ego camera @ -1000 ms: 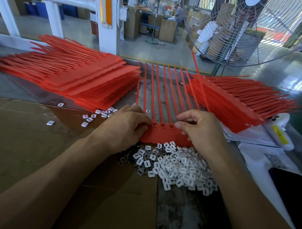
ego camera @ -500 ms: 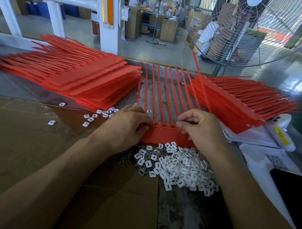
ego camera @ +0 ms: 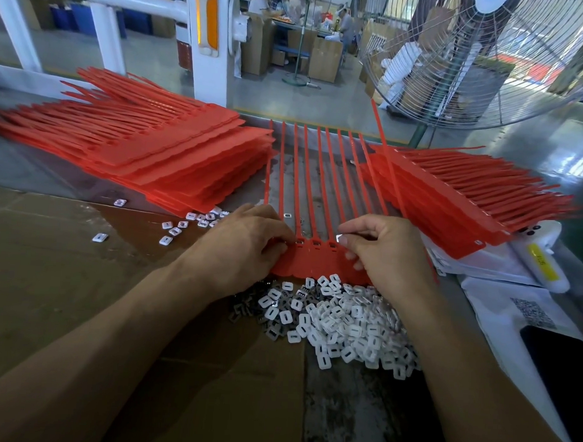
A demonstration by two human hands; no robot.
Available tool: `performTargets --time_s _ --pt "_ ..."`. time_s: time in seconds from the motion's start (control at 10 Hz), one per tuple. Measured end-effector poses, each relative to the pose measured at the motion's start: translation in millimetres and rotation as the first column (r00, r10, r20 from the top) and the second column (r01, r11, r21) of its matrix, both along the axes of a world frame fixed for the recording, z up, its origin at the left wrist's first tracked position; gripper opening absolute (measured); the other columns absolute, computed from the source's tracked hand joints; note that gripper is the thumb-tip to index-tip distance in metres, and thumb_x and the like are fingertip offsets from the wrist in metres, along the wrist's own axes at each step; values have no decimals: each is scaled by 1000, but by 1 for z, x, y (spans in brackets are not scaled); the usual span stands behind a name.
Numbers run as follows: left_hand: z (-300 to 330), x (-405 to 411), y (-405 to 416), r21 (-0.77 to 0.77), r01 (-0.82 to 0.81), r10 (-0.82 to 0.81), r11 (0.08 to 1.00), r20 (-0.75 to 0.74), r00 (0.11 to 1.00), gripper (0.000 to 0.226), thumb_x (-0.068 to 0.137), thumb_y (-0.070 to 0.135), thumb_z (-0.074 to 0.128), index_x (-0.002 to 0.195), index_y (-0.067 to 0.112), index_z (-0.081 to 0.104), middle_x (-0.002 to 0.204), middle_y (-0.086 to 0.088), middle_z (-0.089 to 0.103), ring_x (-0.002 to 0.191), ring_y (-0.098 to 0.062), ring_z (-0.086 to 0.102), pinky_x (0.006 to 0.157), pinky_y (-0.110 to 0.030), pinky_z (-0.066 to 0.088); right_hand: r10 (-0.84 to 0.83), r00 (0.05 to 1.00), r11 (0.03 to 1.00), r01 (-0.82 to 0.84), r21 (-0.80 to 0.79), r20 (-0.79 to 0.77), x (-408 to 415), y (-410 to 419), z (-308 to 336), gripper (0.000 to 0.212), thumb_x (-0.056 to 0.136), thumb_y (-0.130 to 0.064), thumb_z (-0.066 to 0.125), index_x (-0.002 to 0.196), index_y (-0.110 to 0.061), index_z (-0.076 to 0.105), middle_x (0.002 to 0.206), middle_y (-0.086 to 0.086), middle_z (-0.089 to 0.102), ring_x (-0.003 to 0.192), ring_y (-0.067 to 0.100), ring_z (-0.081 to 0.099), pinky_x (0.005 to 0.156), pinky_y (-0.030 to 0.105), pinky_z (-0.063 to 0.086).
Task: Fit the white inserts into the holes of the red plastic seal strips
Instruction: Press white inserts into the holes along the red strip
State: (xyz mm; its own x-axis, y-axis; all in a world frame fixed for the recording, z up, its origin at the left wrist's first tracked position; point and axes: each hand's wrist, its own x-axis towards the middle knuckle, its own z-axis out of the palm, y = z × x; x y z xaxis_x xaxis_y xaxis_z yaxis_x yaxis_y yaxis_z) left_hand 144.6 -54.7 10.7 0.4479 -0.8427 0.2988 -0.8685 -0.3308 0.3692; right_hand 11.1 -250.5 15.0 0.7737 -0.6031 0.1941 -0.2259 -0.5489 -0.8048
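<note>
Red seal strip sheet (ego camera: 315, 258) lies flat mid-bench, heads toward the near edge, tails running to the far edge; left hand (ego camera: 246, 249) rests on its left end, fingers curled down over the heads, pressing at a hole; whether an insert sits under those fingertips I cannot tell. Right hand (ego camera: 385, 254) covers the right end, fingers curled; thumb and forefinger pinch one white insert (ego camera: 339, 238) just above the heads. Three heads show between the hands; each hole appears filled, though detail is too small to be sure; heads under either hand hidden. Judgement: this sheet is part-way done, right-side holes probably left.

Supply: pile of loose inserts (ego camera: 339, 321) near the bench's front edge, just below the sheet; a few strays (ego camera: 197, 217) to the left. Stack of sheets (ego camera: 160, 156) at far left; second stack (ego camera: 466, 197) at far right; which holds finished work cannot be told.
</note>
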Motion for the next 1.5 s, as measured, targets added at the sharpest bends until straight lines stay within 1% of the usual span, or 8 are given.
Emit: performTargets --time_s 0.2,0.4,0.7,0.9,1.1,1.2,1.4,1.5 --pt "0 1 -1 -10 4 -4 1000 3 1000 29 100 28 58 128 31 68 128 9 58 124 -12 47 109 -33 40 -22 999 995 19 -102 -30 5 6 -1 11 92 -21 78 97 -31 78 94 -21 71 87 -9 65 74 8 44" --pt "-1 1 -1 -7 9 -9 1000 8 1000 30 100 29 58 128 31 67 128 10 57 123 -10 47 109 -33 40 -9 997 983 -6 -184 -80 9 5 -3 10 93 -19 76 102 -22 80 81 -28 61 80 -34 50 67 -8 35" --pt "-2 2 -1 -14 5 -5 1000 15 1000 29 100 29 58 127 32 67 126 11 58 121 -10 47 107 -31 40 -10 996 984 -6 -178 -92 11 7 -2 8 95 -19 74 95 -23 81 78 -27 63 78 -31 52 65 -7 35" --pt "-3 1 -2 -17 -1 1 1000 8 1000 28 100 29 58 126 33 68 126 12 57 121 -9 46 106 -28 39 -58 989 970 23 -242 -139 12 11 -1 9 95 -20 74 100 -19 81 78 -22 66 65 -9 62 58 -1 43" --pt "-2 1 -1 -11 0 0 1000 6 1000 28 100 30 58 127 33 67 126 12 57 121 -10 47 107 -31 40 -33 991 977 5 -214 -128 7 7 0 12 97 -21 71 103 -20 82 85 -27 67 67 -18 60 61 -6 37" --pt "-2 1 -1 -19 9 -9 1000 6 1000 29 100 29 59 127 31 68 126 10 58 122 -11 48 108 -33 40 -37 994 981 16 -194 -106 0 3 0 19 100 -15 65 108 -23 80 109 -23 70 73 -34 50 64 -9 34" --pt "-3 2 -1 -18 11 -11 1000 3 1000 29 100 29 58 127 31 68 126 10 58 122 -11 47 108 -33 41 2 978 972 -51 -229 -207 -2 7 3 26 100 -7 60 112 -19 79 116 -1 76 45 -21 49 42 1 34" --pt "-3 2 -1 -18 10 -10 1000 -1 1000 29 100 30 58 127 32 67 126 11 57 122 -10 47 107 -34 41 -3 985 962 -44 -271 -171 -4 10 6 21 99 -13 64 110 -22 80 116 -7 74 65 -25 54 58 -3 38"
